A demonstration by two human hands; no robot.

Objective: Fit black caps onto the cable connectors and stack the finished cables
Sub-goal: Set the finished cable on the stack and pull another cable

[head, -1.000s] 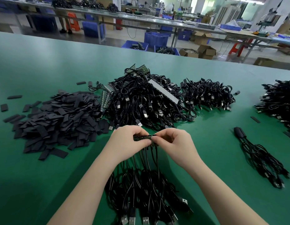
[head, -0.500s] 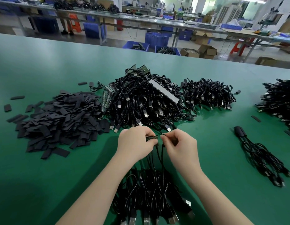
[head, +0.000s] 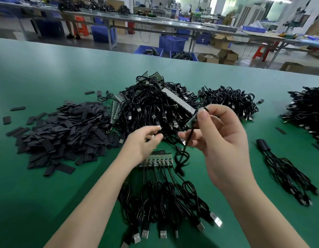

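Nearest you, a bundle of looped black cables with silver USB plugs [head: 164,208] lay on the green tabletop [head: 39,203], their far ends joined to a row of small green circuit boards [head: 157,160] just under your left wrist. Your left hand [head: 144,142] hovered low over that row, fingers curled loosely at the edge of the big pile; motion blur kept me from telling whether it pinched anything. Your right hand [head: 221,140] was raised, thumb and fingertips clamped on one small green board connector [head: 192,120], its thin black cable [head: 182,158] dangling down in a loop toward the row. No cap sat on that connector.

To your right, a small stack of black cables with capped ends [head: 283,169] lay apart from the rest. To your left spread a wide heap of flat black rectangular caps [head: 62,133], a few strays scattered beyond it. Behind your hands rose the large tangled pile of black cables [head: 155,108], with a long grey strip [head: 178,101] resting across its top. A second tangle of black cables [head: 228,102] sat just right of it, and a third cable heap [head: 307,111] lay at the far right edge. Beyond the tabletop stood long workbenches [head: 155,24] and blue plastic crates [head: 171,43].
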